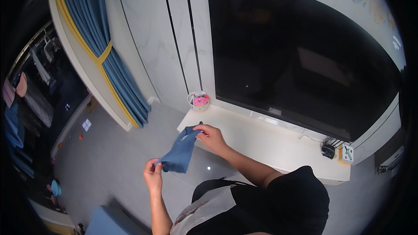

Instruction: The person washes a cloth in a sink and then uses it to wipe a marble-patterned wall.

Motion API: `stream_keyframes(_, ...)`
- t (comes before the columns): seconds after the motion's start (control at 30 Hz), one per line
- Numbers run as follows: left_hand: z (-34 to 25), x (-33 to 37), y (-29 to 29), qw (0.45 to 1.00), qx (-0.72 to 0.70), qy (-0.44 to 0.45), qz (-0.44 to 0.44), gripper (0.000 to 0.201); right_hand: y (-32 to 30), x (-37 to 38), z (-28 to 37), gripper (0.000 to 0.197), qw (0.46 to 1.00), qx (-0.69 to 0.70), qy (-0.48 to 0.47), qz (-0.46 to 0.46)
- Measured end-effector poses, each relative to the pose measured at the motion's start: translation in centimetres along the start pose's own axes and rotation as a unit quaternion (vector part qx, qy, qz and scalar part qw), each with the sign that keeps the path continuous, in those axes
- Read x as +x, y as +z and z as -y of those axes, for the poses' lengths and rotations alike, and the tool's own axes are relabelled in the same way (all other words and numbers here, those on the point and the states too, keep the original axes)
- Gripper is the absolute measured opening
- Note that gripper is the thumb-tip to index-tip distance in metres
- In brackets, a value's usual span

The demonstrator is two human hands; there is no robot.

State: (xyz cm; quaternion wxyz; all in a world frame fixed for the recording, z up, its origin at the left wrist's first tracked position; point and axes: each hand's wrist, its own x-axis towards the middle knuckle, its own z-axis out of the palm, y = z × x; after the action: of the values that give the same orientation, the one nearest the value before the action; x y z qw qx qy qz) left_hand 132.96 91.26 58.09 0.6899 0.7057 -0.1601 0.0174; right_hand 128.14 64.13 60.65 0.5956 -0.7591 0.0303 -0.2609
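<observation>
Between my hands hangs a blue cloth (180, 151), stretched on a slant above the grey floor near the end of a low white cabinet (252, 139). It has a gap or opening near its upper end; whether it is a small garment, I cannot tell. My left hand (152, 174) pinches its lower left corner. The upper right end is pinched by my right hand (211, 138), held higher and closer to the cabinet. The cloth's lower edge hangs loose.
On the cabinet stand a white basket (198, 102) with pink items, a black device (327, 150) and a small box (346, 153). A large dark television (300, 56) is behind. Left are a tied blue curtain (89, 21), hanging clothes (37, 100) and a blue padded piece (111, 222).
</observation>
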Motion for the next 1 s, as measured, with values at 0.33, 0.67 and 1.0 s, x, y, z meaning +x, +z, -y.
stream_keyframes(0.33,2.7,22.9,2.5,0.997,-0.026,0.026,0.062,0.009,4.1,17.1,-6.8,0.026,0.985,0.088,-0.006,-0.15)
stream_keyframes(0.67,2.5,48.5,7.5,0.977,0.082,0.163,0.108,0.011,5.9,39.8,-11.1,0.022,0.948,0.119,-0.088,-0.283)
stream_keyframes(1.0,0.1,70.5,20.0,0.915,-0.051,0.383,0.114,0.018,0.5,57.7,-10.5,0.034,0.88,-0.084,-0.237,-0.403)
